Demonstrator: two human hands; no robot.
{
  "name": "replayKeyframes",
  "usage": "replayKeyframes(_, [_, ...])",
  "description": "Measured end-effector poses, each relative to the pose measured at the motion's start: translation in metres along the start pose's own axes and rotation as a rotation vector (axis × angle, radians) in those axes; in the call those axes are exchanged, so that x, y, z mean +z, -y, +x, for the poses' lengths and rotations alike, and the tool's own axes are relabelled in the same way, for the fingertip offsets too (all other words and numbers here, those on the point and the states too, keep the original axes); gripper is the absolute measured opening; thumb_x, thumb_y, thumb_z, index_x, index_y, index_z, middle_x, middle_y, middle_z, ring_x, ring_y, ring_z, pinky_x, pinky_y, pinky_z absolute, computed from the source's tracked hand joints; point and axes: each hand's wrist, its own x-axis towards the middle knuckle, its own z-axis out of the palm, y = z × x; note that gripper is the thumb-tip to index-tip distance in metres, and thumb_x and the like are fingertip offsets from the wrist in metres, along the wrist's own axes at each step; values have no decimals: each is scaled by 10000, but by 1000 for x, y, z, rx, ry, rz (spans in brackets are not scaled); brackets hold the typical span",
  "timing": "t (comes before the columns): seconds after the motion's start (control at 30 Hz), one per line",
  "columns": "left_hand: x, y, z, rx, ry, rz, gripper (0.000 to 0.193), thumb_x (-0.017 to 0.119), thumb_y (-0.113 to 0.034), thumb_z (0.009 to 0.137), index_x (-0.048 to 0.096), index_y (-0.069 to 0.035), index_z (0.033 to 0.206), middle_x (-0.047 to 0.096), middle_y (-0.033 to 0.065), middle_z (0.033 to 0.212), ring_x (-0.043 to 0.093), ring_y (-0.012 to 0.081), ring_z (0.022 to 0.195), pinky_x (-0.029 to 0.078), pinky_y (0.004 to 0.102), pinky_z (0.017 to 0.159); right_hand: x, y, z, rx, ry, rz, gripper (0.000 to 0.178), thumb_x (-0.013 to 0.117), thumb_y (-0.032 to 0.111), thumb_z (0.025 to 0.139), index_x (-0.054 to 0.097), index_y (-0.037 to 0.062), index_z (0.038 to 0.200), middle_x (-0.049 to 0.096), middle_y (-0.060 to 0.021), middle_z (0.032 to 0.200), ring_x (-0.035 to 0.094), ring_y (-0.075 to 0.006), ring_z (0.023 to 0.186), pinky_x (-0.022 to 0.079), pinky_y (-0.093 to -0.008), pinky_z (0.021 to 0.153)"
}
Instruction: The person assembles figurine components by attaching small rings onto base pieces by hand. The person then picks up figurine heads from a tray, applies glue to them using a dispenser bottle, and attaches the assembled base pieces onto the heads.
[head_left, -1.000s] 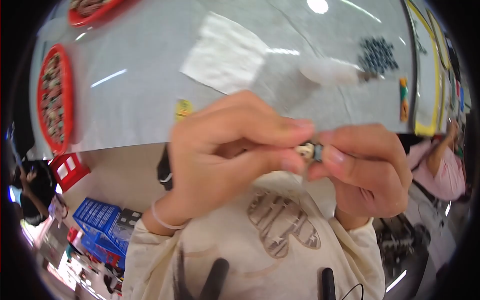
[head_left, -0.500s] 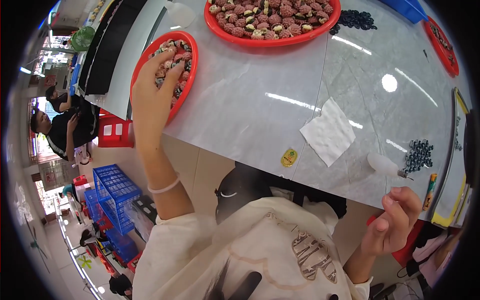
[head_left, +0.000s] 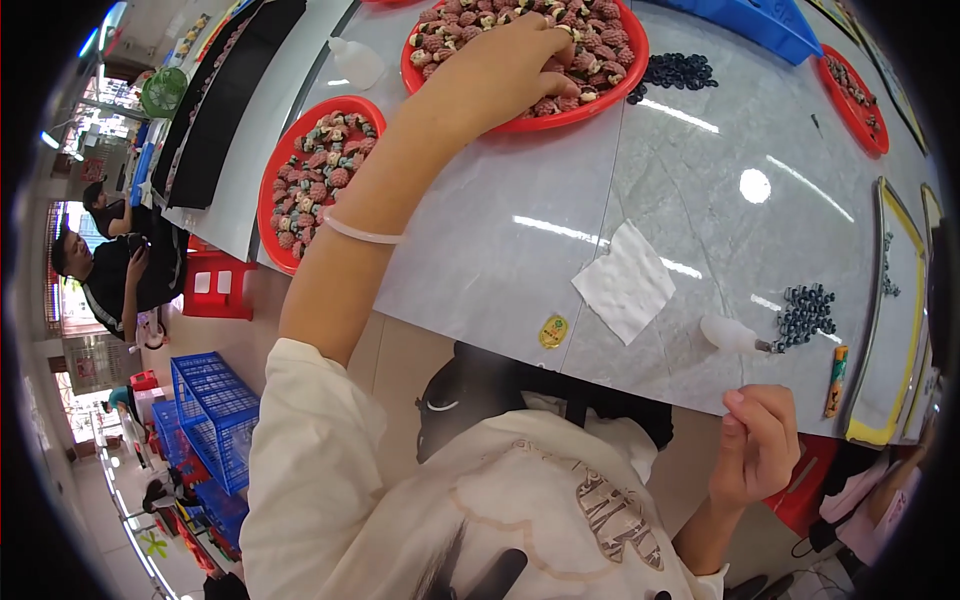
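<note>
My left hand [head_left: 497, 72] reaches over the big red tray [head_left: 530, 123], which is heaped with small pinkish, berry-textured pieces, some with cream and dark parts. Its thumb and fingers are apart, and the fingertips dip among the pieces. A second red tray [head_left: 268, 205] of pink and grey-green pieces lies left of that forearm. Near the front edge of the table, my right hand [head_left: 757, 445] is held up with curled fingers, thumb and forefinger close together; anything between them is too small to make out. A white squeeze bottle with a thin metal tip [head_left: 728, 335] lies beyond it.
Dark beads lie in two groups, one near the bottle [head_left: 806, 313], one beside the big tray [head_left: 678, 74]. A white tissue [head_left: 625, 283], a yellow-green tag [head_left: 553, 331] and a printed tube [head_left: 836, 381] lie on the grey table. A blue bin [head_left: 760, 28] stands at the back.
My left hand has moved from the left red tray up and right to the big red tray. My right hand's thumb and forefinger have come closer together. The whole view has shifted slightly.
</note>
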Motion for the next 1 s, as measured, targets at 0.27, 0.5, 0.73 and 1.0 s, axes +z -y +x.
replayKeyframes(0.27, [-29,-10,-10,-233,128,-211,175,596,-155,756,519,-1,787,531,46,670,508,118,650,409,260,598,-17,-20,-6,105,-103,-69,125,504,-60,750,552,-64,865,540,-127,740,496,-200,692,400,-253,619])
replayKeyframes(0.5, [-23,-78,-66,-385,-111,-1203,156,605,-31,757,552,16,896,566,70,872,546,122,762,463,247,697,17,-20,24,211,-8,-149,232,605,44,708,568,-28,925,562,-107,860,499,-208,768,392,-276,680])
replayKeyframes(0.73, [-5,-138,-99,-675,-156,-1845,207,619,-48,751,510,-6,921,527,127,942,553,183,817,463,282,699,12,-13,6,414,-83,322,472,644,237,747,438,-32,1076,549,-126,780,517,-187,706,404,-260,634])
replayKeyframes(1.0, [14,-174,-109,-701,-80,-2115,159,569,-92,806,509,-6,926,517,118,940,557,188,823,475,268,667,-12,-9,-1,427,-172,267,567,667,402,697,441,-4,1021,519,-135,790,497,-131,556,383,-172,461])
